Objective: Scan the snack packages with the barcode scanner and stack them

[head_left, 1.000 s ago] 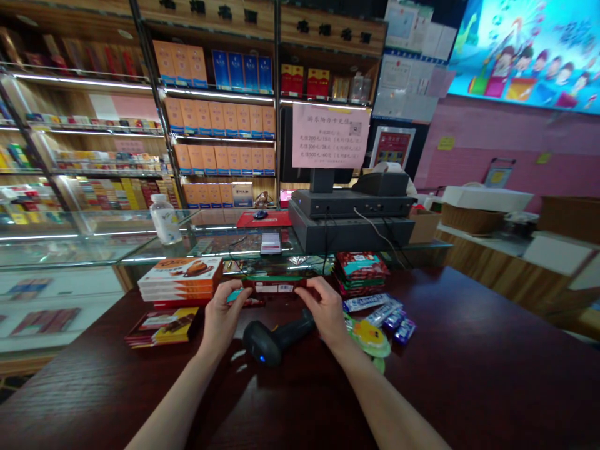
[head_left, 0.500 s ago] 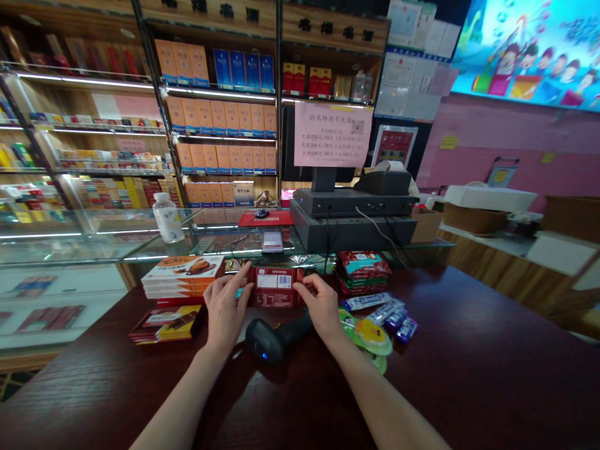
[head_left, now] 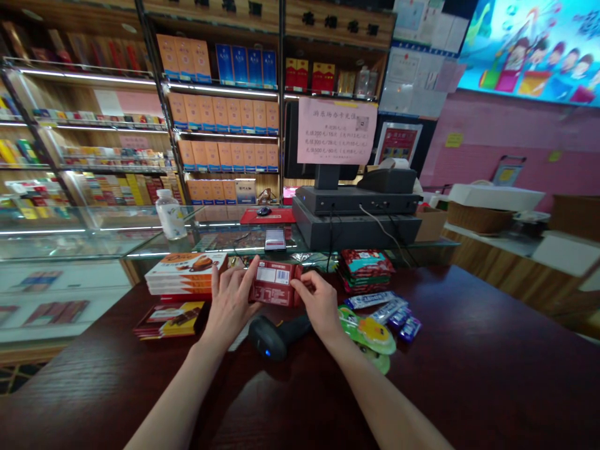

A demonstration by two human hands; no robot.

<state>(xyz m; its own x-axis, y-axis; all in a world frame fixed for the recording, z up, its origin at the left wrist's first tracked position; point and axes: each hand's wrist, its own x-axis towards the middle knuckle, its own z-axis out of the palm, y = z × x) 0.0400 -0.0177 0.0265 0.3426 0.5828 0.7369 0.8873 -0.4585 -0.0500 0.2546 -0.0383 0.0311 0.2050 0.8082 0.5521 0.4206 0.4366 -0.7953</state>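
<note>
A dark red box [head_left: 275, 282] with a white barcode label facing me is held up between both hands above the dark wooden counter [head_left: 469, 362]. My left hand [head_left: 231, 303] grips its left end, fingers closed along the edge. My right hand [head_left: 317, 302] pinches its right end. Just below the box lies a black barcode scanner [head_left: 272, 335] with a blue light, its head toward me.
Stacked orange boxes [head_left: 185, 272] and a yellow-brown chocolate box [head_left: 171, 319] lie to the left. Red-teal packets [head_left: 364, 267], purple candy bars [head_left: 398, 314] and a green round toy [head_left: 368, 334] lie to the right. Behind stand a glass case with a bottle [head_left: 170, 215] and a register [head_left: 356, 212].
The red box rose from lying flat on the counter to being tilted upright, label toward me. Both hands shifted slightly up and inward with it.
</note>
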